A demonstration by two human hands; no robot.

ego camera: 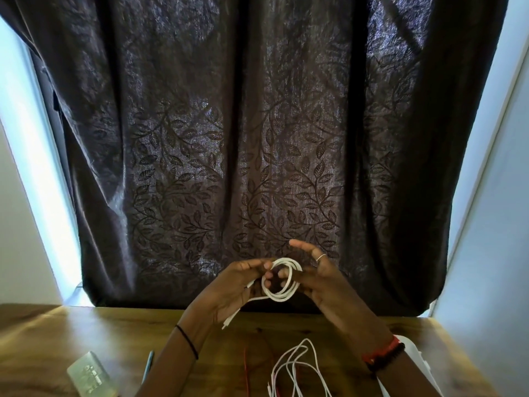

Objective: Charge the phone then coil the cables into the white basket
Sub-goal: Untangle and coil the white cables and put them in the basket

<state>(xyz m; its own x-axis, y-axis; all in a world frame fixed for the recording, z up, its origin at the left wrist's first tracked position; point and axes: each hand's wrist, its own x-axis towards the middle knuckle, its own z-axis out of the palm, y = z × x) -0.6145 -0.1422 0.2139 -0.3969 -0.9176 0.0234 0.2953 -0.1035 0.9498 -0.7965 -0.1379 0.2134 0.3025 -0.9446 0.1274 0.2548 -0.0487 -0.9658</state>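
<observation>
You've got two hands up: left hand, right hand. One coil of white cable between them. One ring. One left band, two right bands. On the one table: one red cable, one device, one pen, one basket. Loose white cables: strands tangled, can't count. One curtain.

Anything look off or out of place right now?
Nothing damaged or spilled. The held coil looks neat; white cables and a red cable lie loose on the table, not yet coiled.
</observation>
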